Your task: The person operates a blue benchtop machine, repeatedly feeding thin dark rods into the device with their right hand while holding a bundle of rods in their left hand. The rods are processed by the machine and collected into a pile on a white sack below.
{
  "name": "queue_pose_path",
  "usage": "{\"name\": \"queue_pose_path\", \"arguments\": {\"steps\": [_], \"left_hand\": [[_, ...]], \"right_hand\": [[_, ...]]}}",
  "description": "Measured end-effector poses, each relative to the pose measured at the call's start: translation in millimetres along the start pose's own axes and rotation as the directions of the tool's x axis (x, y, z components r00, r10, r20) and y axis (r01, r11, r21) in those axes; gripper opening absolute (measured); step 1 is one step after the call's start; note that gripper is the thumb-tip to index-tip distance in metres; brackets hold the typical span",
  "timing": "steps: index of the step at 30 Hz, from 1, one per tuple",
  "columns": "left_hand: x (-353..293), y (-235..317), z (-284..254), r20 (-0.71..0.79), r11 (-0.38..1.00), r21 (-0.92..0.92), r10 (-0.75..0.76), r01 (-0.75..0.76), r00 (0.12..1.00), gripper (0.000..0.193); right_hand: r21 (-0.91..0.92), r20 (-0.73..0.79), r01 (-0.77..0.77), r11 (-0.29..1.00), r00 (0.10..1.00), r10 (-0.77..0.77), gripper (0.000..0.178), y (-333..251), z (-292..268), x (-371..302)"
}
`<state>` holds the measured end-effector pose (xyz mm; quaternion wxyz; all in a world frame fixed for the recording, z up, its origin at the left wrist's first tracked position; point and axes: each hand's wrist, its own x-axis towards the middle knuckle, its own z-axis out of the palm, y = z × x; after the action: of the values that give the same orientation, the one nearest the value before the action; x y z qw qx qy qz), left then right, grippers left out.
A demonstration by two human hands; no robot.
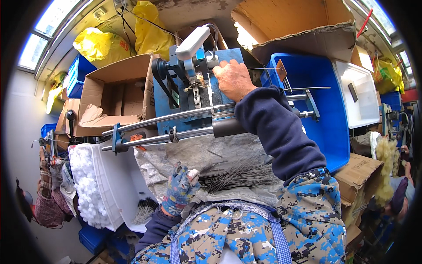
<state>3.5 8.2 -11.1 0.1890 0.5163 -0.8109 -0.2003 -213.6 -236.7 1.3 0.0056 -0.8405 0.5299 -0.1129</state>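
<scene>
My right hand (233,80), bare with a dark blue sleeve, is at the blue bench machine (228,56). Its fingers are curled by a grey block on the machine, and what they grip is hidden. A thin wire runs out to the right at that hand's level. My left hand (178,187), in a patterned blue glove, is low over my lap with its fingers drawn together; I cannot make out what is in them. Just right of it, a bundle of thin metal wires (239,177) lies on a whitish sheet (206,152).
Two steel rails (189,135) cross in front of the machine. On the right stands a large blue bin (327,132); at left, a cardboard box (118,97) and a white tub (107,185) beside white fluffy pieces (88,185). Other people are at both edges.
</scene>
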Motion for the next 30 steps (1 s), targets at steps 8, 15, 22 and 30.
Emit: {"name": "queue_pose_path", "arguments": {"steps": [8,15,22,30], "left_hand": [[-0.8,3.2,6.2,-0.056,0.998,0.057,0.044,-0.041,0.997,0.038],[3.1,10.1,3.1,0.052,1.000,-0.011,0.002,-0.001,0.999,0.043],[-1.3,9.1,9.3,0.013,1.000,0.006,0.030,-0.030,0.999,0.043],[1.7,10.9,11.7,-0.048,0.999,0.010,0.042,-0.041,0.998,0.035]], "right_hand": [[-0.069,-0.035,-0.011,0.998,0.999,0.008,0.014,-3.1,-3.7,-3.2],[-0.008,-0.029,0.025,1.000,0.999,-0.026,0.014,-1.0,-2.9,-2.2],[0.025,-0.025,0.049,0.998,0.999,-0.048,0.012,2.4,-0.1,-0.5],[0.228,0.010,0.019,0.973,1.000,-0.022,0.016,7.8,7.1,7.0]]}}
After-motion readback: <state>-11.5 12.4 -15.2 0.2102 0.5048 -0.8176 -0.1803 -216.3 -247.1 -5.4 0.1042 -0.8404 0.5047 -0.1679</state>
